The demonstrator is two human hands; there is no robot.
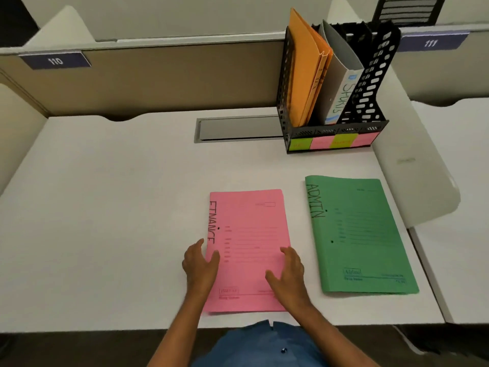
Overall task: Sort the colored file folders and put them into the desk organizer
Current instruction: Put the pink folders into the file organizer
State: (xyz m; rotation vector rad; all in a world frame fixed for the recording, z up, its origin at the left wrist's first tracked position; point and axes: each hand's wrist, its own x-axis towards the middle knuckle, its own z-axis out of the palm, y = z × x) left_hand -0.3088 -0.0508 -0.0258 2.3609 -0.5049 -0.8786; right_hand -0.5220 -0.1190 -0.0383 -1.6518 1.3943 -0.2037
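A pink folder (250, 234) marked FINANCE lies flat near the desk's front edge. My left hand (199, 263) is at its left edge, thumb over the cover and fingers beside the spine. My right hand (288, 274) rests with fingers spread on the folder's lower right part. To the right lies a green folder (360, 234) marked ADMIN, untouched. The black desk organizer (336, 131) stands at the back right, with orange folders (304, 75) in its left slot and a grey-white folder (341, 83) beside them. Green and pink sticky labels (333, 141) line its front.
The white desk (119, 207) has a grey cable hatch (238, 128) at the back middle. A beige partition with signs 110 (55, 60) and 111 (430, 43) closes the back. A curved white divider (412, 176) bounds the right side.
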